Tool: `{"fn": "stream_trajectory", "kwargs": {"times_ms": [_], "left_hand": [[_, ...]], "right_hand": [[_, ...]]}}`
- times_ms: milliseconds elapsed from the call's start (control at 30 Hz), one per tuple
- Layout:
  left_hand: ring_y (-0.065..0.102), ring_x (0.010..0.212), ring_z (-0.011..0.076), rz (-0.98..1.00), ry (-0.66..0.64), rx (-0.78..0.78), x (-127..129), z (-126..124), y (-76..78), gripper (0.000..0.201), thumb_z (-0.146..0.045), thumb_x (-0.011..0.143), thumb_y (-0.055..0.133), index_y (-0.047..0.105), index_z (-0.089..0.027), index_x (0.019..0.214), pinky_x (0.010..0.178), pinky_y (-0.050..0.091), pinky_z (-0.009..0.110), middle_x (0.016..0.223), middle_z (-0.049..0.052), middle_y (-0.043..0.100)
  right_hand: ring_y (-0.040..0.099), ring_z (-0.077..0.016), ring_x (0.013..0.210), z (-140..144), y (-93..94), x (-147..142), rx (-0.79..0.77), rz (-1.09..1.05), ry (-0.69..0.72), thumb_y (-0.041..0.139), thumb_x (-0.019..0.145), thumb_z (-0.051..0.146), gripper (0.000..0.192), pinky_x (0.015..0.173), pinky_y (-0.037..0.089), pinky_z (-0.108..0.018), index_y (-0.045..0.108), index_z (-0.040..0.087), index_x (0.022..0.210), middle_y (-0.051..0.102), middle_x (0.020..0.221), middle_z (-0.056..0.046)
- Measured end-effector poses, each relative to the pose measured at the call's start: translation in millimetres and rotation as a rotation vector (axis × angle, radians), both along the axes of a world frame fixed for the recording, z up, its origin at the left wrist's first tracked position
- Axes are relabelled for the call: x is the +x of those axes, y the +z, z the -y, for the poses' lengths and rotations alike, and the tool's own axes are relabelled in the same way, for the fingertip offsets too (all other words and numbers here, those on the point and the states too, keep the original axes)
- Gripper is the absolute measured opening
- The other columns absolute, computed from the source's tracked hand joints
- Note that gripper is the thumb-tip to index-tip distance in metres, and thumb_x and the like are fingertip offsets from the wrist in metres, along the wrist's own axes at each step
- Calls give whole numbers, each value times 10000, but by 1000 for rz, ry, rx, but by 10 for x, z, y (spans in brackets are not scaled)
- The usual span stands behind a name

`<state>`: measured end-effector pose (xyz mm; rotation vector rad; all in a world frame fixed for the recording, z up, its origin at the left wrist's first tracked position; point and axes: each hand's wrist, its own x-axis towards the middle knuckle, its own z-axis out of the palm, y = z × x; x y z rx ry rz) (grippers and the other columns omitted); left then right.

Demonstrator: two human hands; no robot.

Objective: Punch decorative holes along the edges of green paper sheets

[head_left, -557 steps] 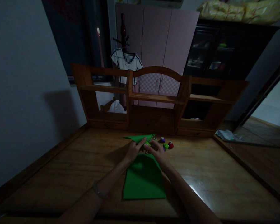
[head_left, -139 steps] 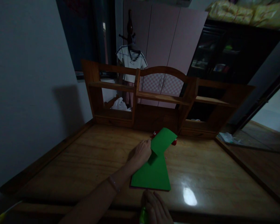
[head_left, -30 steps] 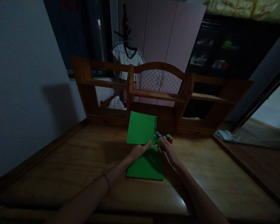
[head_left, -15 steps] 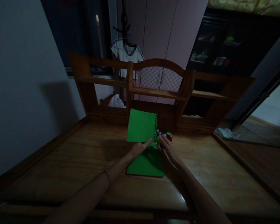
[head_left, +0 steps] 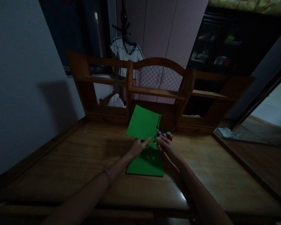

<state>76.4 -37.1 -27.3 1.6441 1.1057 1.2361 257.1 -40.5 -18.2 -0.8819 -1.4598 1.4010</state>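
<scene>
The wooden surface (head_left: 67, 162) spreads under both forearms and runs well beyond the fingers to a wooden shelf unit (head_left: 159, 92) standing at its far edge. Behind that unit, far past the fingers, rise a pink wardrobe (head_left: 164, 34) and a dark cabinet (head_left: 222, 47), and a white shirt (head_left: 126, 53) hangs on a stand.

Directly beneath the hands lies a stack of green paper (head_left: 146, 164), flat on the surface. A single green sheet (head_left: 142, 122) rises from the fingers, tilted up and away, with a row of small punched holes along its right edge.

The left hand (head_left: 137, 147) pinches the sheet's lower edge, fingers (head_left: 147, 141) narrow and closed on the paper. The right hand (head_left: 165, 146) sits just beside it at the sheet's lower right corner, fingers curled; in the dim light it seems to grip a small green punch (head_left: 157, 140), though I cannot tell for sure.

Just beyond the right fingers cluster small craft punches (head_left: 165, 135), purple, green and red, touching one another.
</scene>
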Motion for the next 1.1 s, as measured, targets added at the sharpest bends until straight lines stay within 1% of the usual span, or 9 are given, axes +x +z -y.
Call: {"fn": "stream_trajectory", "kwargs": {"times_ms": [133, 300, 433, 533, 767, 867, 1000, 1100], "left_hand": [[572, 632, 152, 18, 2, 13, 6, 8, 4, 376, -471, 805, 485, 539, -167, 591, 692, 419, 252, 618, 3, 600], [561, 592, 144, 34, 9, 46, 20, 5, -4, 374, -463, 813, 482, 535, -165, 593, 673, 416, 251, 579, -5, 578], [559, 591, 140, 42, 32, 58, 18, -6, -10, 382, -464, 816, 476, 524, -166, 582, 686, 415, 252, 579, -6, 577], [557, 593, 140, 28, 30, 50, 7, -5, -9, 410, -473, 823, 456, 517, -166, 558, 684, 413, 250, 581, -3, 572], [556, 585, 140, 22, 52, 50, 16, 37, 43, 399, -483, 814, 463, 525, -168, 579, 664, 414, 248, 579, -8, 568], [566, 598, 144, 7, 49, 26, 18, 53, 61, 414, -492, 811, 466, 522, -172, 554, 688, 419, 252, 589, -2, 584], [593, 668, 157, -27, 46, 5, 9, 59, 55, 427, -500, 805, 471, 542, -178, 533, 755, 421, 258, 629, 13, 622], [602, 669, 165, -67, 54, -17, 11, 63, 46, 437, -510, 808, 455, 554, -183, 535, 760, 427, 267, 627, 16, 634]], "right_hand": [[334, -99, 457, -26, -21, 1, -19, -26, 16, 579, 802, 496, 285, 435, 214, -241, 526, 217, 812, 425, 565, 32], [403, -105, 508, 18, 3, -2, -1, -45, 68, 553, 843, 447, 244, 483, 285, -246, 527, 204, 850, 499, 630, 7], [442, -113, 536, 46, 34, -3, 6, -42, 79, 548, 848, 436, 233, 511, 316, -253, 520, 208, 887, 548, 686, -9], [463, -123, 549, 67, 57, -12, 19, -16, 76, 570, 827, 449, 251, 522, 329, -259, 521, 214, 901, 565, 699, -11], [467, -126, 541, 90, 77, -28, 18, -2, 69, 580, 818, 448, 244, 525, 332, -264, 520, 235, 921, 578, 708, -5], [489, -133, 563, 90, 83, -27, 8, -18, 60, 596, 803, 452, 261, 539, 352, -271, 517, 236, 925, 577, 744, -7], [502, -137, 564, 90, 85, -31, -17, -42, 60, 616, 777, 473, 302, 551, 374, -283, 510, 235, 929, 572, 765, -6], [504, -136, 567, 89, 85, -30, -24, -68, 69, 613, 785, 459, 295, 556, 378, -283, 501, 235, 941, 572, 769, -6]]}}
